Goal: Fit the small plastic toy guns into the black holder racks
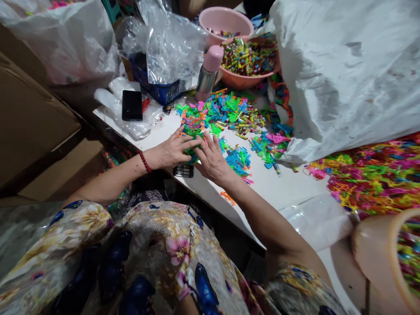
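Note:
My left hand (173,150), with a red bead bracelet (145,161) on its wrist, lies over the near edge of a heap of small coloured plastic pieces (193,124). Its fingers are stretched out and touch green and orange pieces. From the right, my right hand (212,158) meets it with fingers spread, and the fingertips of both hands nearly touch or overlap. Whether a piece is pinched under the fingers is hidden. Just below the hands, a black grid-like tray (183,170) shows at the table edge. A blue bunch of pieces (238,160) lies right of my right hand.
Behind the heap stand a pink-capped flask (210,65), a blue basket (169,92) with clear bags, and a pink bowl (244,81) of small tubes. A black phone (132,105) lies left. A large white sack (348,74) and a beige tub (377,251) flank the right side.

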The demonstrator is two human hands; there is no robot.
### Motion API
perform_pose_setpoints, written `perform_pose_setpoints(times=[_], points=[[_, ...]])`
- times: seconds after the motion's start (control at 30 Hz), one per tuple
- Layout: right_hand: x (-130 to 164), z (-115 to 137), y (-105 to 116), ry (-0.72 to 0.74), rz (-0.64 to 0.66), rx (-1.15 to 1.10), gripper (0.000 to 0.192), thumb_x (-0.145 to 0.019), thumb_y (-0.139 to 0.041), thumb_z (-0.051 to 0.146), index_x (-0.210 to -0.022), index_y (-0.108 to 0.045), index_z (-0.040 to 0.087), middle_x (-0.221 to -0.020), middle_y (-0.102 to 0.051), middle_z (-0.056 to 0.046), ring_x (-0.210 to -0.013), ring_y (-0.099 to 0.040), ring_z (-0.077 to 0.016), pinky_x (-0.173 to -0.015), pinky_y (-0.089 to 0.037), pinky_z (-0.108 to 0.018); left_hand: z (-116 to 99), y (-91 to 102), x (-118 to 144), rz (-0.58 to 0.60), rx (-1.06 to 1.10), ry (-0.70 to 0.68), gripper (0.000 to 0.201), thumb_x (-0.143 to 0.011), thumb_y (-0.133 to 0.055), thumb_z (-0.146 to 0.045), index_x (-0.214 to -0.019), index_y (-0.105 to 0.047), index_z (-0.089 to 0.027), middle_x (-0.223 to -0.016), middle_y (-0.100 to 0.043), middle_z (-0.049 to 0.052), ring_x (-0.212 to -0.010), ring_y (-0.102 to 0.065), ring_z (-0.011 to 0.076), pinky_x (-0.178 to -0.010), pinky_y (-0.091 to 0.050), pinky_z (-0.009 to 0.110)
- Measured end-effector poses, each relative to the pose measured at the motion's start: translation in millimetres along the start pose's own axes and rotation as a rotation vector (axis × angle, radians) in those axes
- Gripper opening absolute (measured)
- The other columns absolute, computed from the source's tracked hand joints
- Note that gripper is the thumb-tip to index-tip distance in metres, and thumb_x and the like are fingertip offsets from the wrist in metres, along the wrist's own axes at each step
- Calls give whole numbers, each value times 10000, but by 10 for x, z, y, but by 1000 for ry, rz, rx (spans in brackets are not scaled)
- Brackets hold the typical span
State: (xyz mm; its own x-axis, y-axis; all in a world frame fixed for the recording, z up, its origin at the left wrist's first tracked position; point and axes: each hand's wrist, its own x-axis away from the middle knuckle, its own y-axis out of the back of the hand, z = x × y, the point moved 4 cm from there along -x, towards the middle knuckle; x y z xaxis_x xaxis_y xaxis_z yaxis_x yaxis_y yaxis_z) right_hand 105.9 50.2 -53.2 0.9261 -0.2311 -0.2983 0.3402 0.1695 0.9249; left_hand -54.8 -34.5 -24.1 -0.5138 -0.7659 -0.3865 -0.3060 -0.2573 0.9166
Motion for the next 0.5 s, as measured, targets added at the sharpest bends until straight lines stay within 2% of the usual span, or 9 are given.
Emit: perform_pose_setpoints(times=[0.13, 0.33, 0.5], points=[[-41, 27, -17, -20, -20, 7, 468, -952, -613, 284, -1405, -525, 202, -1666, -379, -172, -1632, -102, -384, -1274, -80, -770, 55, 18, -4, 18, 116, 45, 115, -905, -707, -135, -867, -740, -238, -1564, -549, 65, -1386, -572, 265, -1291, -231, 658], [-71, 92, -45, -80, -60, 43, 437, -929, -604, 240, -1361, -541, 236, -1654, -410, -129, -1630, -129, -369, -1278, 6, -755, 91, -23, -11, 71, 41, 66, 151, -957, -649, -170, -848, -728, -238, -1565, -550, 71, -1367, -596, 268, -1246, -329, 632], [-107, 111, -92, -136, -102, 81, 473, -894, -590, 193, -1365, -553, 217, -1607, -466, -142, -1619, -153, -393, -1270, 2, -767, 121, -34, -18, 54, 62, 47, 148, -971, -625, -165, -868, -718, -216, -1567, -544, 102, -1366, -594, 282, -1230, -333, 631]])
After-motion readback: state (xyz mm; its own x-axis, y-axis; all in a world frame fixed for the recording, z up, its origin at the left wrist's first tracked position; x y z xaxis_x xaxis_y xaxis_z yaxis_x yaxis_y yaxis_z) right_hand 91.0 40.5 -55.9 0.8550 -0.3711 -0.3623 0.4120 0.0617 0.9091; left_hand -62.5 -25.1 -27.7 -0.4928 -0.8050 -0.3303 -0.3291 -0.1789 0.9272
